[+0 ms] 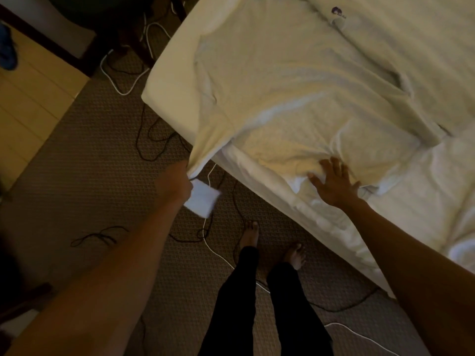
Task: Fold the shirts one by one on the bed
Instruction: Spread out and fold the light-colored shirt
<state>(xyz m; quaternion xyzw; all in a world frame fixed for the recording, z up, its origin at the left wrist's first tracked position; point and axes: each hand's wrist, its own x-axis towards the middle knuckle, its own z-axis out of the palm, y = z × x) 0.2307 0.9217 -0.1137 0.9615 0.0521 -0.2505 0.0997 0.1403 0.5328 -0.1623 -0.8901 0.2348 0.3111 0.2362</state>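
A pale cream shirt (282, 80) lies spread across the corner of the white bed (424, 201), with a small dark logo near its far end. My left hand (177, 181) pinches the shirt's near-left corner, which hangs off the bed's edge over the floor. On the near hem of the shirt my right hand (334, 181) presses down with its fingers spread flat. A sleeve sticks out to the right of the shirt.
Brown carpet (90, 176) below is strewn with several black and white cables. A white square object (203, 200) lies on the floor just under my left hand. My bare feet (272, 242) stand close to the bed's side. Dark wooden furniture (77, 55) stands at the upper left.
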